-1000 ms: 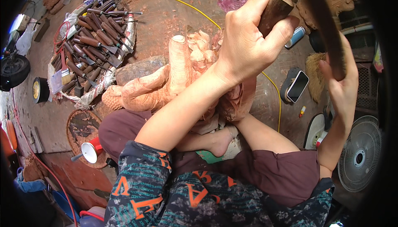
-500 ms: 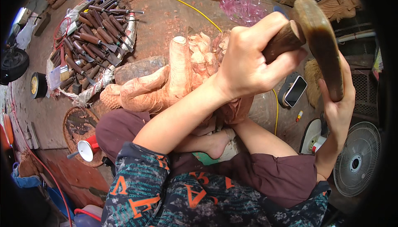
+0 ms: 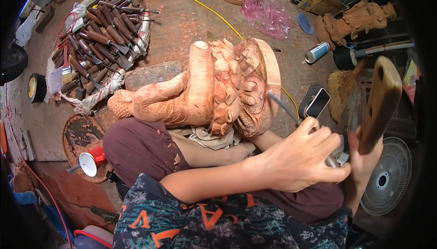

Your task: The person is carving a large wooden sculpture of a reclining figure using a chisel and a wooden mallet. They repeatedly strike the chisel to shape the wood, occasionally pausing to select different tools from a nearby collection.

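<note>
A reddish wooden carving (image 3: 200, 90) of a seated figure lies on its side in front of my lap, its bumpy head to the left and its petalled base to the right. My left hand (image 3: 302, 158) is closed around a carving chisel (image 3: 284, 105), whose thin grey blade points up and left toward the base. A small gap seems to separate blade and wood. At the right, my right hand (image 3: 369, 160) grips a flat brown wooden mallet (image 3: 384, 99) with holes in it, raised upright beside the left hand. Part of its lower end is hidden by the fingers.
Many wooden-handled chisels (image 3: 102, 37) fill a round tray at the left. A red mug (image 3: 93, 160) stands in a woven basket (image 3: 68, 133). A phone (image 3: 317, 103), a can (image 3: 317, 52), a hand broom (image 3: 339, 94) and a fan (image 3: 384, 178) are at the right. A yellow cord (image 3: 205, 5) crosses the floor.
My left hand has come down and right, off the carving, and the chisel's blade now shows. The mallet has dropped lower and swung away to the right, still in my right hand.
</note>
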A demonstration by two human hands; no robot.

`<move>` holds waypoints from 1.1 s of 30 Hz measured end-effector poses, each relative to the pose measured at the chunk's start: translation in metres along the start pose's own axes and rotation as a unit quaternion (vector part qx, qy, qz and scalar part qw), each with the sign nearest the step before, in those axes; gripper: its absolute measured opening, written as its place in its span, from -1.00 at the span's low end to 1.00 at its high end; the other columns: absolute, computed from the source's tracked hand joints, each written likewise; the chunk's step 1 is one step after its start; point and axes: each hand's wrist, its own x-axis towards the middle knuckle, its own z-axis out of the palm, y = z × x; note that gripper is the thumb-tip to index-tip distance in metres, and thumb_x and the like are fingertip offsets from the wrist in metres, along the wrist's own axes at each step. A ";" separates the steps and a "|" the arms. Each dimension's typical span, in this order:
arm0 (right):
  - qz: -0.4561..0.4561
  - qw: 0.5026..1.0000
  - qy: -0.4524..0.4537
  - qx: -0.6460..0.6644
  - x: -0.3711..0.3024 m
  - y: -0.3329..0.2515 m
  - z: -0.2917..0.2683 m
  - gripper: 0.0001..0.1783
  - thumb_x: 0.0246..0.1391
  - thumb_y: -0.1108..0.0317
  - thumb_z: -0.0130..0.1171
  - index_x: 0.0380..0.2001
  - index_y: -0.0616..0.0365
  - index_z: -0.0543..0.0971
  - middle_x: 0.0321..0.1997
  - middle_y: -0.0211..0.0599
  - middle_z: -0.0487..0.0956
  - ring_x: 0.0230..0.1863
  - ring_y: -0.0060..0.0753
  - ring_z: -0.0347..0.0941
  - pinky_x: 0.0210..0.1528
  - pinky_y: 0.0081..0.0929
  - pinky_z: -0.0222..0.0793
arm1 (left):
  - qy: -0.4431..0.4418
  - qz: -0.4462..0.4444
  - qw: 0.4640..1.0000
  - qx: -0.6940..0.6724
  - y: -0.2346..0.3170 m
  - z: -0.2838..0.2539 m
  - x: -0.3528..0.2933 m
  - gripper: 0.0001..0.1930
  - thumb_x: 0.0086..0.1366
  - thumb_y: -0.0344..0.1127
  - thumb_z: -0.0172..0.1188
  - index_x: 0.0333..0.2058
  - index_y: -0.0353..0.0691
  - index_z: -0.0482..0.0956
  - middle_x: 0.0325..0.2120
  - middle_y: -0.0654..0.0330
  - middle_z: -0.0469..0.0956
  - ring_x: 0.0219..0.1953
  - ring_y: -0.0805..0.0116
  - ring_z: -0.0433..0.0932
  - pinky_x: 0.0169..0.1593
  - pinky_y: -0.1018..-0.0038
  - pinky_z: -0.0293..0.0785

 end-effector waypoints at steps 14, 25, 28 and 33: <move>-0.310 0.949 -0.004 -0.046 -0.021 -0.005 0.016 -0.51 -0.19 0.28 0.45 -0.19 0.16 0.46 -0.56 -0.30 0.33 -0.57 -0.27 0.31 -0.50 -0.34 0.28 | 0.094 0.009 0.996 0.000 -0.012 -0.020 -0.060 -0.71 0.00 -0.25 0.36 -0.63 -0.22 0.41 -0.67 0.30 0.11 -0.66 0.35 0.19 -0.46 0.41 0.16; -0.404 0.907 0.013 -0.115 -0.021 -0.006 0.016 -0.65 -0.13 0.47 0.38 -0.27 0.10 0.44 -0.49 -0.27 0.36 -0.55 -0.26 0.34 -0.55 -0.32 0.32 | 0.095 0.069 0.993 -0.030 -0.024 -0.023 -0.068 -0.72 0.04 -0.30 0.34 -0.65 -0.23 0.40 -0.70 0.31 0.16 -0.69 0.39 0.18 -0.50 0.44 0.16; -0.408 0.892 0.002 -0.195 -0.022 -0.005 0.014 -0.64 -0.10 0.53 0.33 -0.24 0.09 0.41 -0.49 -0.26 0.39 -0.54 -0.21 0.36 -0.56 -0.28 0.33 | 0.089 0.072 0.993 -0.027 -0.025 -0.018 -0.068 -0.72 0.04 -0.30 0.34 -0.66 -0.21 0.40 -0.70 0.33 0.16 -0.69 0.40 0.18 -0.50 0.46 0.16; -0.423 0.897 0.012 -0.127 -0.019 -0.005 0.017 -0.67 -0.10 0.56 0.29 -0.28 0.12 0.39 -0.51 -0.26 0.39 -0.56 -0.21 0.34 -0.55 -0.31 0.30 | 0.094 0.053 0.994 -0.030 -0.023 -0.023 -0.061 -0.71 0.01 -0.29 0.36 -0.66 -0.20 0.39 -0.71 0.34 0.15 -0.70 0.41 0.18 -0.52 0.47 0.13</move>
